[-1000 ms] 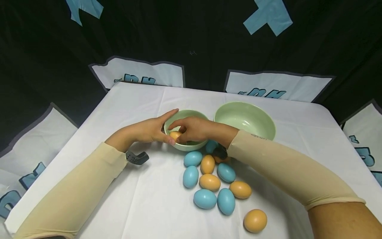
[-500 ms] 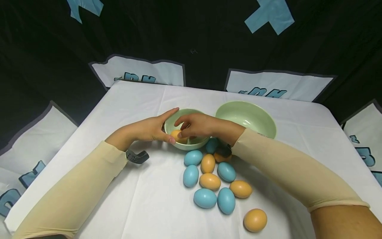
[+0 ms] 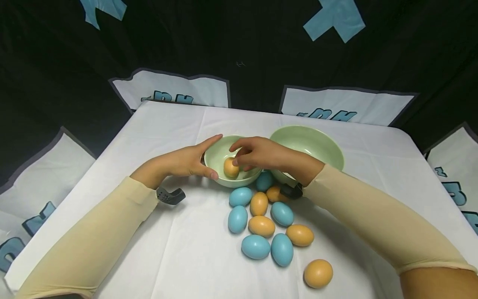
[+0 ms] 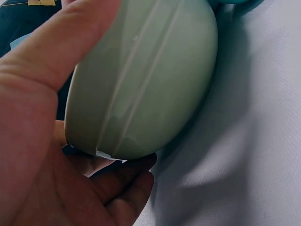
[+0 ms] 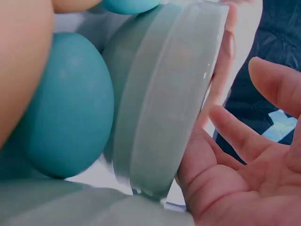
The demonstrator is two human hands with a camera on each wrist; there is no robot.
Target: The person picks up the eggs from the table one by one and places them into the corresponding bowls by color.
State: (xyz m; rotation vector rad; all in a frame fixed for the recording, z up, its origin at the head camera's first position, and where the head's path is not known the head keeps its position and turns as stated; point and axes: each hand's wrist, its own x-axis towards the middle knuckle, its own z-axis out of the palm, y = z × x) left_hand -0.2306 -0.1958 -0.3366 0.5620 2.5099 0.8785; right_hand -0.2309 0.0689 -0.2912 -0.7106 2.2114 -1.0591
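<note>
- I find the left hand (image 3: 190,160) gripping the small green bowl (image 3: 239,182), thumb at the near rim and fingers round the outer side.
- I record the right hand (image 3: 261,150) above the same bowl, fingers loosely bent and spaced apart (the right wrist view shows them spread).
- One orange egg (image 3: 230,168) lies inside the small bowl; the right thumb overlaps it in the head view, and I cannot tell whether they touch.
- A large green bowl (image 3: 321,145) stands just beside the small one, to its right, partly hidden by the right forearm.
- On the white-covered tabletop (image 3: 186,257), in front of the bowls, I count six blue eggs (image 3: 255,247) and four orange ones (image 3: 261,226) in a loose cluster.
- A further orange egg, the nearest one (image 3: 318,274), sits apart from that cluster.
- Both forearms wear beige sleeves (image 3: 93,236); a black curtain (image 3: 209,41) hangs behind.
</note>
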